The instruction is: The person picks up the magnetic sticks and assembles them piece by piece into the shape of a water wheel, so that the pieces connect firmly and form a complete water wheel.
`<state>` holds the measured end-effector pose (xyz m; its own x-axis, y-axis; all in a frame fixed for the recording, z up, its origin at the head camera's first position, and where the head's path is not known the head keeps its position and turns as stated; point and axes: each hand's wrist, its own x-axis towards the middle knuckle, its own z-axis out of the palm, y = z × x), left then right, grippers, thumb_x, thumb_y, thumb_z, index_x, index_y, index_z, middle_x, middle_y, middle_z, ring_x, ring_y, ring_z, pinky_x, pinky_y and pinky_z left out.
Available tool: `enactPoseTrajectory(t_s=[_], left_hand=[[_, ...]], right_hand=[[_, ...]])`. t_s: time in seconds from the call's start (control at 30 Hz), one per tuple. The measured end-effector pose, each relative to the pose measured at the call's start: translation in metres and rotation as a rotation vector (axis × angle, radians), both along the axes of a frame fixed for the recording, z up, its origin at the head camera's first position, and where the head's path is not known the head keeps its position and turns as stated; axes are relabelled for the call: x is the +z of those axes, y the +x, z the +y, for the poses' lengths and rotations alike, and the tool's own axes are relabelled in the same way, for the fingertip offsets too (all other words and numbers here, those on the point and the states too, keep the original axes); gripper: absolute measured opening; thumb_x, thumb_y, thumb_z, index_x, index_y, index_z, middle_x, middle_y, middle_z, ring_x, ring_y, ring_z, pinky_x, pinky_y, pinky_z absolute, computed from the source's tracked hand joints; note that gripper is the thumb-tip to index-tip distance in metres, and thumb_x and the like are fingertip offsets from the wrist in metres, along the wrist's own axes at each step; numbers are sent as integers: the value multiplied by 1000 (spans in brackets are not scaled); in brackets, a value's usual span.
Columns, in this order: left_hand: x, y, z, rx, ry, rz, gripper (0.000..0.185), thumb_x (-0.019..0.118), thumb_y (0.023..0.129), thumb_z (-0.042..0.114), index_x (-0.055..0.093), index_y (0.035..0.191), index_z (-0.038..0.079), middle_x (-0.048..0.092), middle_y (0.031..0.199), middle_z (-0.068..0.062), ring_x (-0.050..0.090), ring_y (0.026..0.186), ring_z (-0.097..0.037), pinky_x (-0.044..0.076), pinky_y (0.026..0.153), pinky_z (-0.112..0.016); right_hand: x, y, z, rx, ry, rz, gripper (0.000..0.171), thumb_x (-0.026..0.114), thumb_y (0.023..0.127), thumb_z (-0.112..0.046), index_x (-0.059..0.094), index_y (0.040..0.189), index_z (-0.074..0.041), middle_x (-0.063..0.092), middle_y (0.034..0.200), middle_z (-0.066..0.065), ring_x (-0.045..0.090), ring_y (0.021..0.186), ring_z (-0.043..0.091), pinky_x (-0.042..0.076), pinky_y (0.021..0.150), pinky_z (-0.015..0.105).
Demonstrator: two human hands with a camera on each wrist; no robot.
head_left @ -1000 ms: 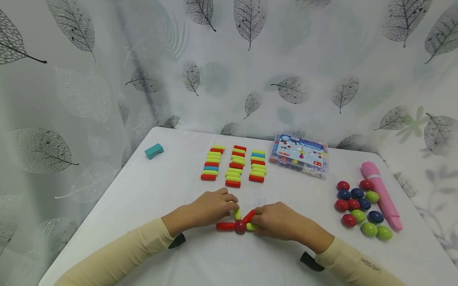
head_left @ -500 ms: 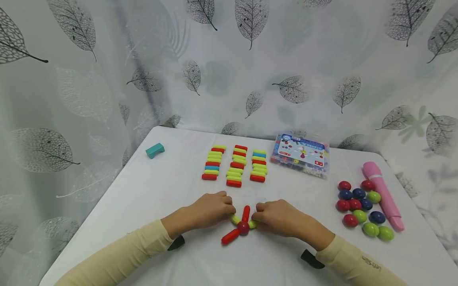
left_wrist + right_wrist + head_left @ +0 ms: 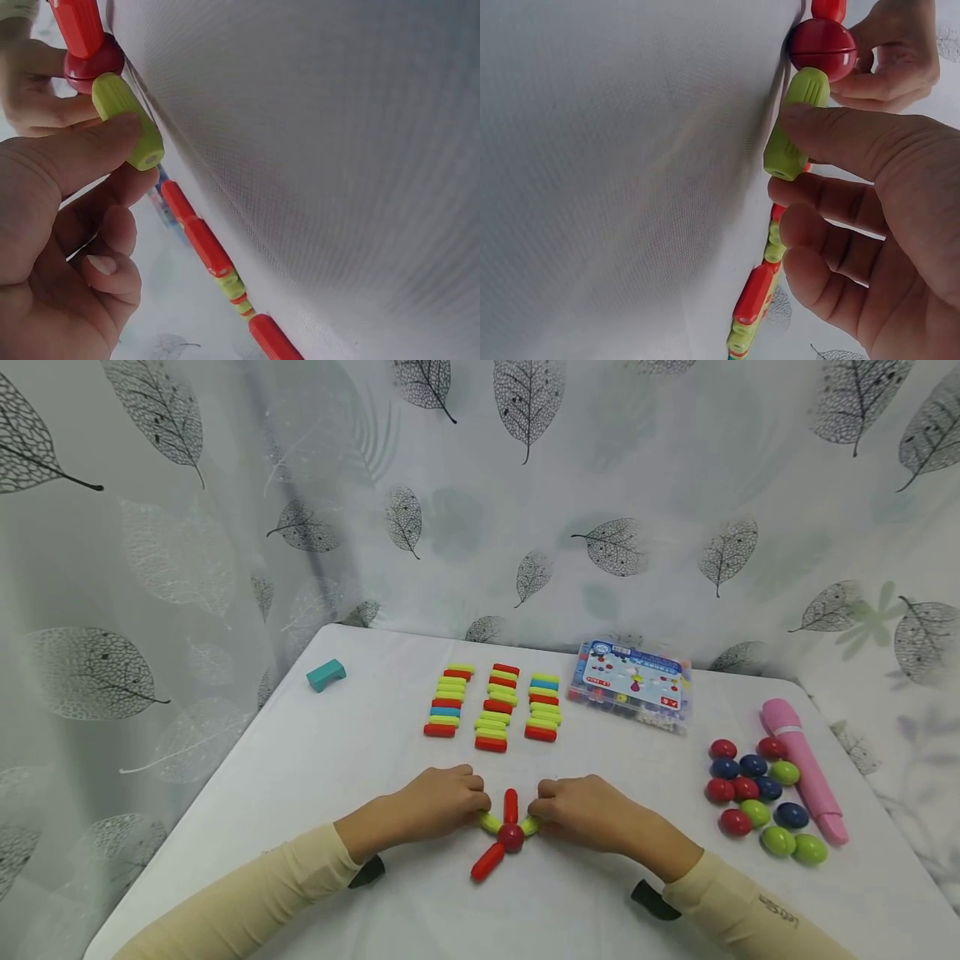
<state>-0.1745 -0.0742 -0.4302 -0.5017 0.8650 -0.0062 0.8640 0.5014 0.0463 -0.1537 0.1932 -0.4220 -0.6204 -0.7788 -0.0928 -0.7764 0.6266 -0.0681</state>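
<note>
At the far left of the white table [image 3: 300,752], a teal block [image 3: 326,674] lies well apart from the hands. Just left of the lower middle of the frame, the left hand [image 3: 441,804] pinches the left green stick [image 3: 490,822] between thumb and forefinger, its other fingers curled loosely beneath, as the left wrist view shows. That stick slopes down to the right, its inner end meeting the red ball [image 3: 511,837].

The lower red stick [image 3: 488,862] runs from the ball toward the lower left, below the left hand's fingertips and untouched. The ball sits between the hands, slightly below their fingertips; the right fingertips look a little nearer to it. The upper red stick [image 3: 511,807] points almost straight up from the ball through the gap, touched by neither hand. Whether the ball bears on the table I cannot tell.

The right green stick [image 3: 531,826] rises from the ball to the upper right, so the two green sticks form a shallow V. The right hand [image 3: 587,814] grips its outer end between thumb and fingers.

Beyond the hands, left to right, lie the left column [image 3: 447,702], middle column [image 3: 498,706] and right column [image 3: 543,710] of sticks, then a box [image 3: 630,685]. At far right, loose balls [image 3: 746,788] cluster beside a pink roll [image 3: 807,777].
</note>
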Motion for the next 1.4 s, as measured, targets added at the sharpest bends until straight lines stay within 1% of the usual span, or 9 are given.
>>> enactPoseTrajectory(t_s=[0.23, 0.37, 0.5, 0.6, 0.73, 0.87, 1.2, 1.3, 1.4], left_hand=[[2, 3, -3, 2, -15, -22, 26, 82, 87, 31, 77, 112, 23, 71, 98, 8, 59, 90, -7, 51, 74, -13], [3, 6, -4, 7, -27, -39, 28, 83, 86, 32, 76, 112, 23, 71, 97, 9, 59, 89, -5, 50, 73, -12], [1, 8, -7, 11, -26, -54, 29, 83, 86, 33, 76, 113, 23, 69, 94, 10, 58, 86, -4, 49, 70, -11], [1, 9, -8, 21, -25, -69, 30, 83, 86, 33, 76, 113, 22, 69, 93, 10, 58, 85, -4, 49, 70, -12], [1, 10, -10, 36, -33, -87, 33, 84, 85, 34, 76, 115, 22, 70, 96, 10, 59, 87, -4, 50, 71, -13], [1, 11, -8, 30, -44, -94, 34, 84, 85, 34, 76, 116, 22, 70, 97, 10, 59, 88, -4, 50, 71, -13], [1, 12, -6, 28, -53, -72, 28, 83, 86, 34, 77, 111, 22, 69, 92, 10, 56, 83, -4, 49, 68, -13], [0, 13, -6, 49, -50, -72, 28, 83, 86, 34, 77, 111, 22, 69, 90, 10, 57, 82, -4, 49, 68, -14], [-1, 14, -6, 64, -46, -93, 28, 82, 86, 33, 77, 110, 21, 70, 88, 10, 57, 79, -4, 49, 67, -14]], right_hand=[[2, -5, 4, -27, -8, -16, 30, 83, 87, -28, 76, 116, -24, 67, 100, -7, 65, 85, 7, 56, 72, 20], [10, -13, 9, -95, -25, -35, 36, 82, 87, -21, 74, 122, -21, 69, 108, -2, 69, 95, 14, 59, 77, 29], [16, -34, 15, -232, -58, 41, 35, 81, 87, -18, 74, 121, -15, 70, 111, 3, 69, 101, 22, 61, 80, 36], [13, -56, 16, -327, -71, 108, 33, 81, 88, -19, 74, 120, -13, 70, 108, 6, 68, 99, 23, 60, 79, 37], [3, -82, 10, -370, -56, 121, 30, 79, 90, -21, 74, 119, -13, 71, 106, 6, 65, 95, 23, 59, 80, 36], [-6, -94, 4, -380, 10, 108, 27, 79, 90, -23, 75, 116, -14, 71, 103, 6, 63, 92, 23, 58, 76, 35], [-10, -94, 0, -438, 81, 45, 28, 78, 91, -26, 73, 113, -11, 67, 98, 6, 60, 87, 22, 58, 74, 36], [-7, -86, 4, -457, 76, 14, 27, 79, 90, -26, 71, 112, -12, 66, 96, 5, 60, 85, 21, 58, 72, 35], [-1, -68, 13, -457, 38, -24, 25, 80, 88, -26, 68, 108, -15, 65, 89, 0, 58, 81, 18, 55, 70, 32]])
